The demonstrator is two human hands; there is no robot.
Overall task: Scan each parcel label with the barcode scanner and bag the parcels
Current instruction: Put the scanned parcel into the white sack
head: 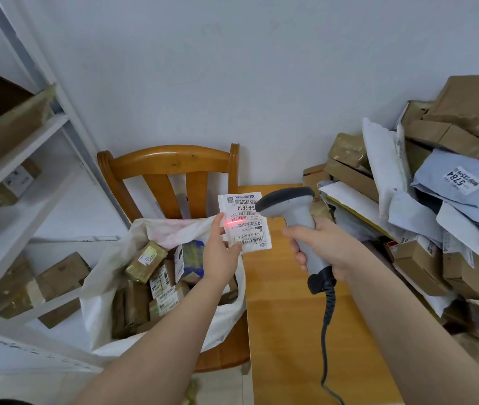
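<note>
The coiled cable ran up over the wooden table to the barcode scanner. The right hand gripped the scanner with its fingers wrapped round the handle, which left the head free to be aimed leftward. The left hand pinched a small white parcel between thumb and fingers at its lower left edge. This grip kept most of the label uncovered and turned toward the scanner head. The parcel was held in the air just beside the scanner, above the table's left edge. A red scan line fell across the label near a barcode, so the scanning step appeared to be in progress. Directly below the left forearm stood the open white bag, resting on the seat of a wooden chair and already holding several taped parcels. Its position probably allowed a scanned parcel to be dropped in with a short move. Further right, a pile of unscanned parcels lay on the table within reach of the right arm. Shelving holding more boxes stood at far left against the wall.
</note>
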